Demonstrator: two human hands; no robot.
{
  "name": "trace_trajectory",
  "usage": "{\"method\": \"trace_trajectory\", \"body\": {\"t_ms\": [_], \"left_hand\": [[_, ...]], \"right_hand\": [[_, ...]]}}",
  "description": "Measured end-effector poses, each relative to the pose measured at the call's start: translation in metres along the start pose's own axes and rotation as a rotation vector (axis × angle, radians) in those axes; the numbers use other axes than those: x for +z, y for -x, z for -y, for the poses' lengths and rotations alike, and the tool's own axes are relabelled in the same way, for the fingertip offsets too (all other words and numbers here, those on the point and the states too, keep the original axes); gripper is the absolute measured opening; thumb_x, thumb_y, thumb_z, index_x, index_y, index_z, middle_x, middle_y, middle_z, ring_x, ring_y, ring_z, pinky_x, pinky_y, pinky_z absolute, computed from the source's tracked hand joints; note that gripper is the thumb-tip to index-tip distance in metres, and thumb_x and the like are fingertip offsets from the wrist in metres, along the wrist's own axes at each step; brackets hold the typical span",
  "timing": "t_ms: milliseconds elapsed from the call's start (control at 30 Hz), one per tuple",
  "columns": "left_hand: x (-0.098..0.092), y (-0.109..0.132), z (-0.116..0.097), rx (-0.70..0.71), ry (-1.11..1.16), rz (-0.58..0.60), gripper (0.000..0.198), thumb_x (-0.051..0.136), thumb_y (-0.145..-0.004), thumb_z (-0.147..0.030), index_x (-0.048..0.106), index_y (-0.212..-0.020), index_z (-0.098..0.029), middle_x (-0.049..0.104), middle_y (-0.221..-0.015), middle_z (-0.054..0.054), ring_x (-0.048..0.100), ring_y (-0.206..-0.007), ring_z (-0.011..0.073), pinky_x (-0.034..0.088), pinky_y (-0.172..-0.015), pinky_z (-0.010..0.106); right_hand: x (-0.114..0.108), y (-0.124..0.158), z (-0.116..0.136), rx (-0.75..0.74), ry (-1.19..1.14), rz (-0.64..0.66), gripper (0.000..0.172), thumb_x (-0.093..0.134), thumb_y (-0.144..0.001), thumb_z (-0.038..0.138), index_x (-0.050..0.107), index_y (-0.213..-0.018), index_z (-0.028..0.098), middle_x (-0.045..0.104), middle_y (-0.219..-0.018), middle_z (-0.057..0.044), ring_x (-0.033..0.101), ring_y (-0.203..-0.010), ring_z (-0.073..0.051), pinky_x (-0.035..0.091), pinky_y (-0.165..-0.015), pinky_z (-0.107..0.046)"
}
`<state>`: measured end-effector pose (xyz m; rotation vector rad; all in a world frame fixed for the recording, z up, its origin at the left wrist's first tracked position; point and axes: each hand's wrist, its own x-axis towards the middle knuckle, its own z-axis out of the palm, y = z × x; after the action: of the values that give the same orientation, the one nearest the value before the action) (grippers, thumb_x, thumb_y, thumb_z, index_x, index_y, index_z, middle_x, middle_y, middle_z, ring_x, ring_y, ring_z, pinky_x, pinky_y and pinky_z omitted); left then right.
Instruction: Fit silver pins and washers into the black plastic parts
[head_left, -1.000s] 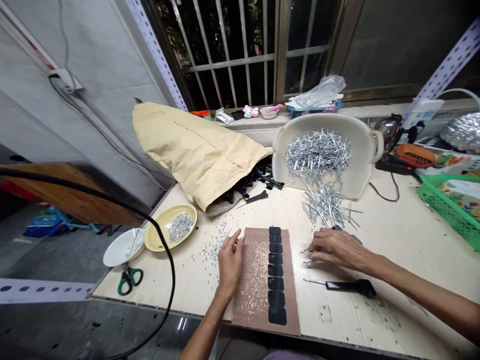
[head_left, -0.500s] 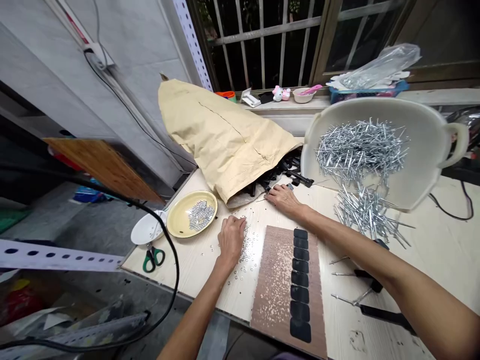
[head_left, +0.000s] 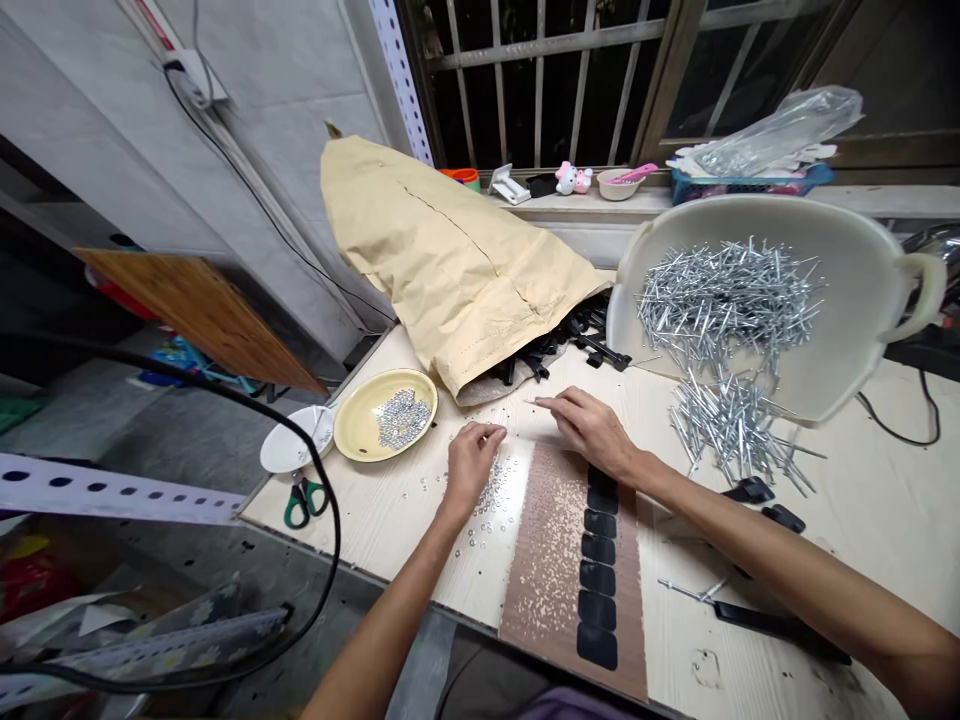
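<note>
One table [head_left: 870, 500], seemingly wooden, near window [head_left: 658, 90]

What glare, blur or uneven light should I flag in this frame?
Head view: pale sheen on the tabletop beside the left hand; same head view: black cable blurred toward the left edge, window panes mostly dark.

Behind the far edge of the counter [head_left: 885, 480], a dark window [head_left: 559, 110] is barred with pale metal and framed in brown above a white sill [head_left: 549, 208]. Past the left edge, a pale wall [head_left: 292, 110] is seen, and the grey floor [head_left: 206, 430] is partly hidden by a wooden board [head_left: 202, 315].
</note>
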<state>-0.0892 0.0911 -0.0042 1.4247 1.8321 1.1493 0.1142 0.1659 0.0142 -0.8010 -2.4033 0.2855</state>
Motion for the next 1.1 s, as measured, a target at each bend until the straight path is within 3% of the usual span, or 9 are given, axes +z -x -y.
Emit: {"method": "trace_trajectory", "body": {"t_ms": [133,267,500,767,967,1100], "left_hand": [[0.000,0.010,-0.017,-0.367,0.742,0.085,0.036,0.072,-0.068,-0.039,0.067,-0.087,-0.010,0.062,-0.072,0.004,0.050,-0.055,0.0079,0.039,-0.049,0.020],[0.005,0.025,-0.035,-0.437,1.042,0.122,0.032,0.078,-0.062,-0.029,0.066,-0.084,-0.010,0.063,-0.073,0.003,0.053,-0.058,0.0058,0.046,-0.057,0.019],[0.015,0.035,-0.048,-0.385,1.074,0.102,0.029,0.079,-0.062,-0.030,0.065,-0.080,-0.011,0.064,-0.074,0.002,0.055,-0.059,0.0054,0.050,-0.061,0.020],[0.024,0.040,-0.056,-0.361,1.087,0.077,0.029,0.079,-0.061,-0.029,0.066,-0.080,-0.011,0.065,-0.072,0.003,0.056,-0.058,0.0060,0.050,-0.062,0.021],[0.029,0.042,-0.051,-0.178,0.841,-0.031,0.026,0.071,-0.070,-0.032,0.067,-0.087,-0.011,0.066,-0.075,0.003,0.058,-0.060,0.0079,0.048,-0.065,0.023],[0.028,0.039,-0.046,-0.158,0.756,0.020,0.028,0.069,-0.072,-0.034,0.068,-0.089,-0.011,0.067,-0.076,0.004,0.059,-0.062,0.0096,0.049,-0.067,0.026]], "right_hand": [[-0.007,0.016,0.031,0.061,-0.063,0.015,0.028,0.042,-0.093,0.020,0.060,-0.115,0.022,0.060,-0.095,-0.005,0.055,-0.087,-0.016,0.047,-0.072,-0.028],[-0.011,0.022,0.049,0.117,-0.006,0.022,0.024,0.044,-0.094,0.028,0.063,-0.108,0.023,0.062,-0.087,-0.004,0.057,-0.084,-0.015,0.044,-0.070,-0.026],[-0.019,0.029,0.057,0.137,-0.007,-0.070,0.024,0.043,-0.094,0.031,0.063,-0.105,0.022,0.064,-0.088,-0.004,0.058,-0.082,-0.014,0.043,-0.070,-0.024],[-0.023,0.035,0.059,0.161,-0.016,-0.091,0.021,0.044,-0.094,0.029,0.062,-0.102,0.022,0.064,-0.087,-0.003,0.059,-0.081,-0.014,0.043,-0.070,-0.024],[-0.022,0.039,0.062,0.201,0.054,-0.105,0.019,0.044,-0.094,0.028,0.061,-0.096,0.020,0.065,-0.089,-0.004,0.059,-0.083,-0.015,0.042,-0.070,-0.024],[-0.023,0.041,0.064,0.207,0.146,-0.080,0.020,0.043,-0.094,0.027,0.062,-0.094,0.020,0.064,-0.086,-0.004,0.059,-0.081,-0.015,0.040,-0.065,-0.024]]}}
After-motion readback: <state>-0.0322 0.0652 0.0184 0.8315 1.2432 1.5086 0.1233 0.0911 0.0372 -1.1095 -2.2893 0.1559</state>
